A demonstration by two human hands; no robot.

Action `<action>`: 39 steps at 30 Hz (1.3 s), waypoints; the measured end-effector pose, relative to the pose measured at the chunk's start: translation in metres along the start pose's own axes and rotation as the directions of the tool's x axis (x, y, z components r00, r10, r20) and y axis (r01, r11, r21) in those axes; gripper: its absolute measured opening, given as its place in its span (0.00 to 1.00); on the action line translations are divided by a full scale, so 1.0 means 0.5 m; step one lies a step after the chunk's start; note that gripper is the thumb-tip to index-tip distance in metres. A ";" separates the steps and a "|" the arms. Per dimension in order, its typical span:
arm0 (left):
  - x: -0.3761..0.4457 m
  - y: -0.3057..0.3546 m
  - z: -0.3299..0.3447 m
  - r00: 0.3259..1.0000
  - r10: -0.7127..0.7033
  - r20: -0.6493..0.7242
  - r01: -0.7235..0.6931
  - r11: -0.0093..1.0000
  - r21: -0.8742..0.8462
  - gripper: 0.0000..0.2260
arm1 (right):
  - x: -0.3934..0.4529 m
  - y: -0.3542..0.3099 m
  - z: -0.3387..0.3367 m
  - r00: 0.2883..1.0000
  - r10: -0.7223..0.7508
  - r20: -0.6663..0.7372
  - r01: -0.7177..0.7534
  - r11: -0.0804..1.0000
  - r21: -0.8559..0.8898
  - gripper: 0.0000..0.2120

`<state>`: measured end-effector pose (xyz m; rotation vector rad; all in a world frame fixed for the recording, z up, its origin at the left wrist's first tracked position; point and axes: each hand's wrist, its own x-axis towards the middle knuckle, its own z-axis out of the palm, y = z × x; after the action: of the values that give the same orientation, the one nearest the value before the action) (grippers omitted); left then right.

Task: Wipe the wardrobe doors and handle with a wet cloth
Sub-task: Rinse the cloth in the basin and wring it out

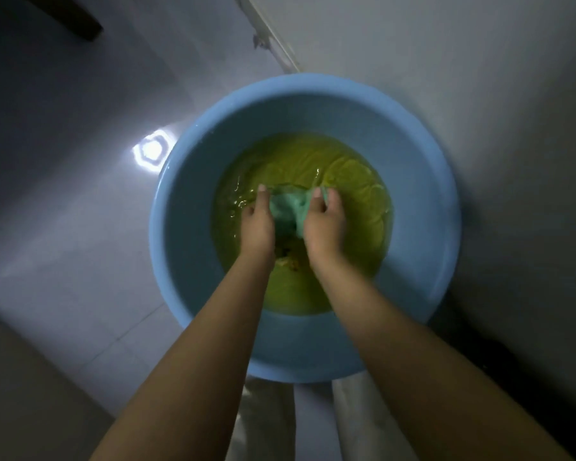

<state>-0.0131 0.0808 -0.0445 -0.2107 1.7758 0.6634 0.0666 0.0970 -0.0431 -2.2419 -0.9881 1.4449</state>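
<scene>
The cloth (288,207), a pale green rag, is bunched between both hands over the middle of a round blue basin (187,227); its crumpled bulk runs roughly from the far fingertips back toward the wrists, with a thin far edge arching across between the two hands at the water line. The left hand (258,224) grips the cloth's left side, fingers curled under it and thumb lying along the top. The right hand (325,222) holds the right side, thumb and fingers pinched over the fabric. The basin is smooth plastic with a broad sloping wall, and holds shallow yellow-green water (346,181) that ripples near the fingers. Water lies open all round the hands, with more room on the far and right sides. The basin sits on a glossy pale tiled floor (80,227), close against a plain light wall (479,94) on its right side
</scene>
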 end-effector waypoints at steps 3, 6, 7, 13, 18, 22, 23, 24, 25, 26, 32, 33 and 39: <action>-0.021 0.028 0.003 0.981 -0.042 0.187 0.056 0.996 -0.067 0.22 | -0.086 -0.039 0.008 0.988 -0.135 0.072 0.129 0.989 0.078 0.13; -0.047 0.036 0.021 0.975 0.027 0.220 -0.025 1.000 -0.009 0.19 | -0.088 -0.050 0.011 0.948 -0.315 -0.039 0.315 0.949 -0.020 0.18; -0.054 0.037 0.024 0.980 0.030 0.196 -0.031 1.000 -0.001 0.18 | -0.070 -0.053 0.009 0.929 -0.367 -0.044 0.363 0.929 -0.076 0.20; -0.088 0.023 0.035 0.999 -0.031 0.033 0.029 0.997 0.070 0.21 | 0.061 -0.010 -0.001 0.932 -0.266 0.248 0.353 0.824 -0.442 0.25; 0.002 -0.004 0.011 0.987 -0.107 -0.123 0.093 0.989 -0.115 0.31 | 0.093 0.019 -0.038 0.967 -0.091 -0.238 0.001 0.935 -0.354 0.22; 0.050 -0.026 -0.012 0.976 -0.217 0.019 0.218 0.975 -0.042 0.34 | 0.042 0.055 -0.048 0.958 0.091 -0.273 -0.203 0.887 -0.415 0.18; 0.012 0.000 -0.004 0.978 -0.203 0.050 0.204 0.979 -0.006 0.30 | 0.016 0.055 -0.037 0.979 0.130 -0.158 -0.178 0.920 -0.349 0.18; -0.010 0.015 0.000 0.980 -0.187 0.068 0.186 0.982 0.017 0.24 | -0.012 0.047 -0.026 0.988 0.156 -0.020 -0.156 0.957 -0.246 0.17; -0.021 0.021 0.004 0.979 -0.179 0.097 0.176 0.984 0.033 0.20 | -0.042 0.029 -0.020 0.985 0.148 0.089 -0.135 0.981 -0.140 0.17; -0.023 0.023 0.005 0.975 -0.174 0.136 0.168 0.984 0.060 0.17 | -0.069 0.009 -0.017 0.983 0.103 0.154 -0.093 0.993 -0.071 0.16; -0.052 0.025 0.023 0.982 -0.013 0.190 -0.003 0.997 0.080 0.20 | -0.071 -0.047 0.001 0.966 -0.257 0.038 0.258 0.965 -0.046 0.22; -0.059 0.029 0.026 0.985 -0.011 0.174 0.005 0.999 0.038 0.21 | -0.049 -0.047 0.004 0.955 -0.295 0.031 0.296 0.947 -0.121 0.24; -0.065 0.006 0.039 0.995 0.097 0.008 -0.097 0.986 0.134 0.23 | 0.057 -0.021 -0.002 0.930 -0.228 0.289 0.344 0.820 -0.458 0.26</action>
<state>0.0117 0.0877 -0.0167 -0.0319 1.8308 0.6103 0.0709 0.1239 -0.0559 -2.1358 -1.8832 1.4402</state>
